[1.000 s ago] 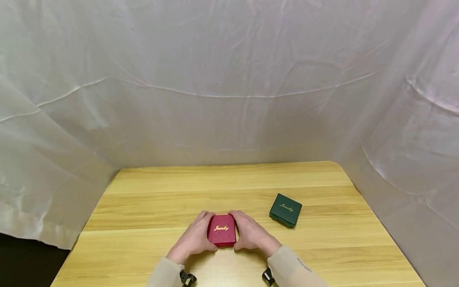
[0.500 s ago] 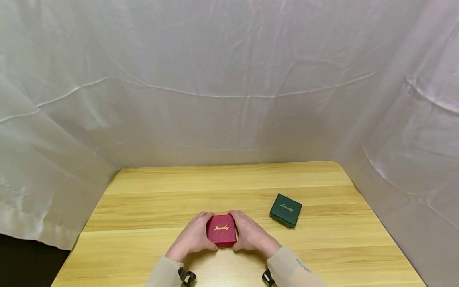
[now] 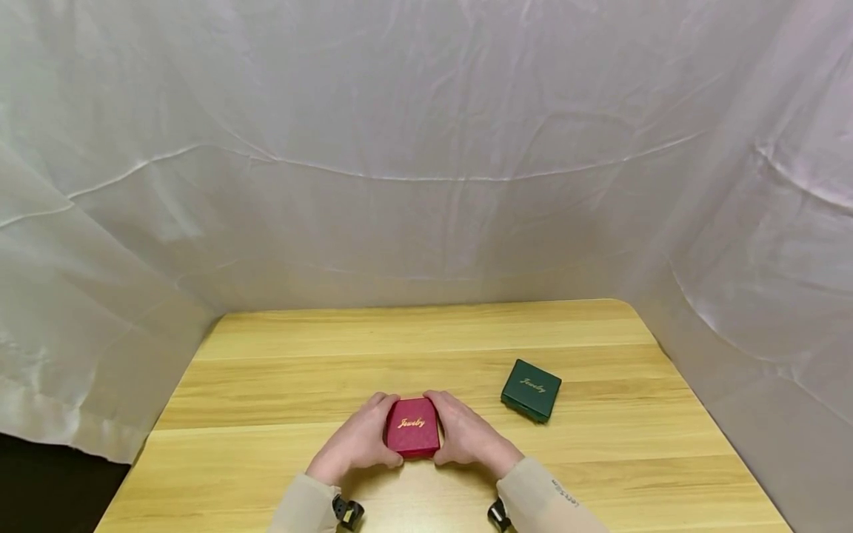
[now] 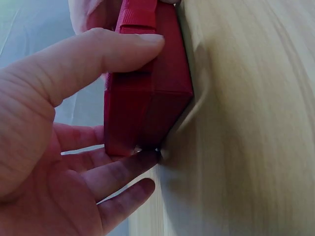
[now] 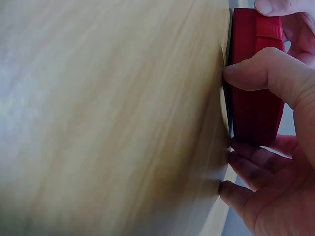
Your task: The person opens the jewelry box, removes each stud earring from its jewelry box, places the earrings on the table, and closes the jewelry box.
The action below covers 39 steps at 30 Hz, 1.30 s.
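Observation:
A small square red jewelry box point(image 3: 412, 433) with gold "Jewelry" lettering on its lid sits at the front middle of the table, lid down. My left hand point(image 3: 360, 442) grips its left side and my right hand point(image 3: 469, 438) its right side. Both thumbs lie at the front face, the other fingers reach round toward the back. In the left wrist view the left thumb point(image 4: 120, 51) presses near a red ribbon on the box's front. From the right wrist, the right thumb point(image 5: 263, 71) lies across the front, its tip close to the wood.
A dark green jewelry box point(image 3: 532, 391), also lettered in gold, lies shut and turned at an angle to the right and farther back. The light wooden table point(image 3: 280, 385) is enclosed by pale hanging cloth point(image 3: 426, 148) at the back and both sides.

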Tool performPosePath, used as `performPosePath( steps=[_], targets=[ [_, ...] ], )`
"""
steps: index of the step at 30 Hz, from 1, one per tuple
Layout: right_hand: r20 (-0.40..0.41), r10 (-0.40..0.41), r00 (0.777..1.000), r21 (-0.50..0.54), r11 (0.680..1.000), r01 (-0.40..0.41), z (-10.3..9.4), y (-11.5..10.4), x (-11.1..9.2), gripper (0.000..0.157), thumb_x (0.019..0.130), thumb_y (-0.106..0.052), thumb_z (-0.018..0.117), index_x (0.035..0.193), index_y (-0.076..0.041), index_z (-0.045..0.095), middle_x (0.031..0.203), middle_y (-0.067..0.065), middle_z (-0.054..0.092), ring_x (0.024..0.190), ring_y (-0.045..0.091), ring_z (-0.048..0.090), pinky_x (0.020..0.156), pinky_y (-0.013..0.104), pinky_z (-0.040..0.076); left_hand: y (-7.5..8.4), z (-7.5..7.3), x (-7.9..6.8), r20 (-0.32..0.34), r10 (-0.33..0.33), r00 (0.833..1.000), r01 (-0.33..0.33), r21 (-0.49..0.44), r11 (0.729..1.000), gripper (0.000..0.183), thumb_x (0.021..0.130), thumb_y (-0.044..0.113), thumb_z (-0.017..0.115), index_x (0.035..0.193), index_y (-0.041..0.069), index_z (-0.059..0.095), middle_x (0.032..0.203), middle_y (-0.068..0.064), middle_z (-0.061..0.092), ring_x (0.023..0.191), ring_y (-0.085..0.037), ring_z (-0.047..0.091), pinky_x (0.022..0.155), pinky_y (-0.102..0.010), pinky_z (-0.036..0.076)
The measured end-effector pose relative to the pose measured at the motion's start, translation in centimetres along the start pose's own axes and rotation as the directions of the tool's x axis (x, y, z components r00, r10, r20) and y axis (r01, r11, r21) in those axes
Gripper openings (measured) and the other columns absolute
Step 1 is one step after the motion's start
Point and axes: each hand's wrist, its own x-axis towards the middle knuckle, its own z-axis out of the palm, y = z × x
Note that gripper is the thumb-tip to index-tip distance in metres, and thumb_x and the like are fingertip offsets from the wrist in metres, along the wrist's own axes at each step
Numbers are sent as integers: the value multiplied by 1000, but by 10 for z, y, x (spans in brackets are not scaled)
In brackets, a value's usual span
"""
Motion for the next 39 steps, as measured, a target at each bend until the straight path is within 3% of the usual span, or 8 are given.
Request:
performPosePath(
  steps=[5, 14, 32, 39],
  targets=[
    [2, -6, 1000, 5, 1000, 6, -1, 1, 0, 100, 56, -11, 92, 142, -4, 41, 131, 6, 52, 116, 21, 53, 102, 40, 44, 0, 1, -1, -7, 9, 1000, -9, 24, 1000, 99, 56, 17, 93, 138, -8, 44, 127, -14, 53, 108, -28, 57, 94, -47, 49],
    [25, -4, 1000, -5, 1000, 4, -2, -1, 1, 101, 56, -10, 92, 142, -5, 41, 131, 5, 53, 116, 20, 53, 102, 39, 44, -1, -1, 2, -27, -24, 999, 24, 1, 1000, 90, 52, 24, 94, 129, -4, 56, 109, -8, 60, 92, -20, 57, 83, -42, 52],
    [17, -19, 1000, 0, 1000, 19, -3, 2, 0, 98, 55, -10, 92, 139, -8, 42, 128, 3, 54, 112, 18, 54, 100, 38, 45, -3, 4, 2, -57, 8, 998, -10, -38, 999, 91, 52, 20, 96, 129, 0, 53, 115, -5, 55, 99, -22, 57, 89, -46, 50],
    [19, -25, 1000, 0, 1000, 25, -2, 1, 0, 96, 55, -9, 92, 138, -10, 43, 127, 2, 54, 111, 16, 54, 100, 37, 45, 1, 3, 0, -4, 3, 1000, -3, -53, 999, 99, 52, 19, 95, 135, -3, 46, 119, -9, 49, 100, -22, 54, 91, -46, 50]
  ],
)
